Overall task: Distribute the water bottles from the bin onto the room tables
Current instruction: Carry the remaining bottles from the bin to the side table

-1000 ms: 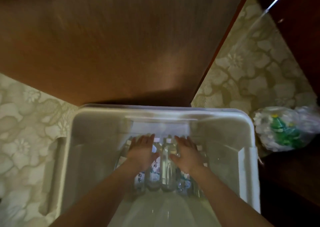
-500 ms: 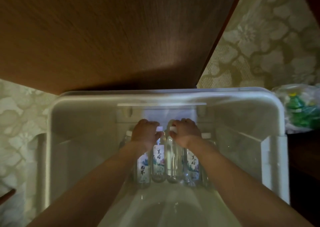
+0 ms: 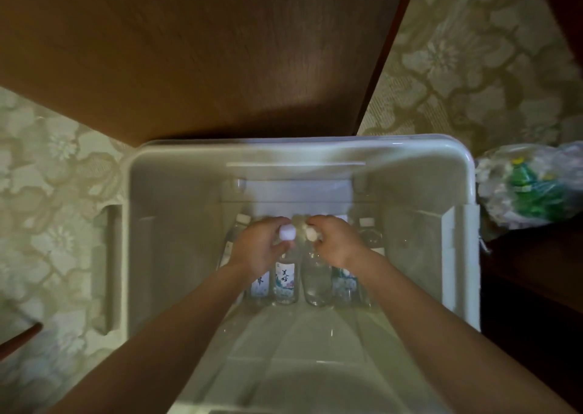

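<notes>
We locate the white bin (image 3: 299,148) at the centre of the frame, its far rim next to the edge of the wooden table (image 3: 189,50) that fills the upper left. The water bottles (image 3: 342,284) stand upright in one row on the bin floor, at about mid-frame, each touching the next. Both bare forearms reach down into the bin from the lower edge of the frame. The left hand (image 3: 260,249) has its fingers curled round the neck of a labelled bottle (image 3: 285,282), with the white cap showing just above the fingers. The right hand (image 3: 339,244) is curled in the same way round the neck of a clear bottle (image 3: 315,284) directly beside it, cap exposed. The two caps sit nearly touching between the hands. We cannot tell whether either bottle is off the bin floor. A patterned carpet (image 3: 473,66) shows to the left and upper right of the bin. A plastic bag (image 3: 533,186) with green contents lies just beside the bin's right rim.
</notes>
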`<state>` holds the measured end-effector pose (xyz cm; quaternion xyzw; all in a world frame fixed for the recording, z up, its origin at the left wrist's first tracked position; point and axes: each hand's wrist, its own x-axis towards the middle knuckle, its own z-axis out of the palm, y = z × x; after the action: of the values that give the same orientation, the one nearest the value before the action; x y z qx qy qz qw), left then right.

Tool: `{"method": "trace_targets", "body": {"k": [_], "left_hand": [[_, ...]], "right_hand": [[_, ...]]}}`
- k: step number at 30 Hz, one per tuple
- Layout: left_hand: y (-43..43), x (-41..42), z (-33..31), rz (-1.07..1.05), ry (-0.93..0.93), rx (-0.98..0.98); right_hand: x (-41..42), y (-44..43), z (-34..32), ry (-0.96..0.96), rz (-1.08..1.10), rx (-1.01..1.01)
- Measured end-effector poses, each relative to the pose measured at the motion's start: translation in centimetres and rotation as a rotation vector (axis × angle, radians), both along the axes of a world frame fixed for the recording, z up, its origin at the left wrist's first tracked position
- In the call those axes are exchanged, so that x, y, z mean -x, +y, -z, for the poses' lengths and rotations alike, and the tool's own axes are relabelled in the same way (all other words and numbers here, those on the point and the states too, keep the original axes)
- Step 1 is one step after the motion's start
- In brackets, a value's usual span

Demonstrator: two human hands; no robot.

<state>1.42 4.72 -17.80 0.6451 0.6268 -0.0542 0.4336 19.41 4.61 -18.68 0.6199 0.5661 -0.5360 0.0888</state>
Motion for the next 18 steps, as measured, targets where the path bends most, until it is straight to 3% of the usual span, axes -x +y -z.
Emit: {"method": "trace_targets", "body": {"k": [3,6,13,18], "left_hand": [[-1.5,0.4,0.1,-0.163,-0.171,0.178],[-2.1,0.7,0.0,-0.256,-0.239,0.238],[-1.7,0.9,0.6,-0.255,-0.338,0.273],[-2.2,0.9,1.4,-0.331,-0.401,0.295]], "right_hand": [[-0.6,-1.0,-0.5,0.044,0.079,0.032],[-1.1,-1.7,-0.8,0.049,0.203,0.026],[-0.8,-3.3,-0.2,0.164,0.510,0.061],[-1.4,-3.7,-0.1,0.295,0.435,0.143]]}}
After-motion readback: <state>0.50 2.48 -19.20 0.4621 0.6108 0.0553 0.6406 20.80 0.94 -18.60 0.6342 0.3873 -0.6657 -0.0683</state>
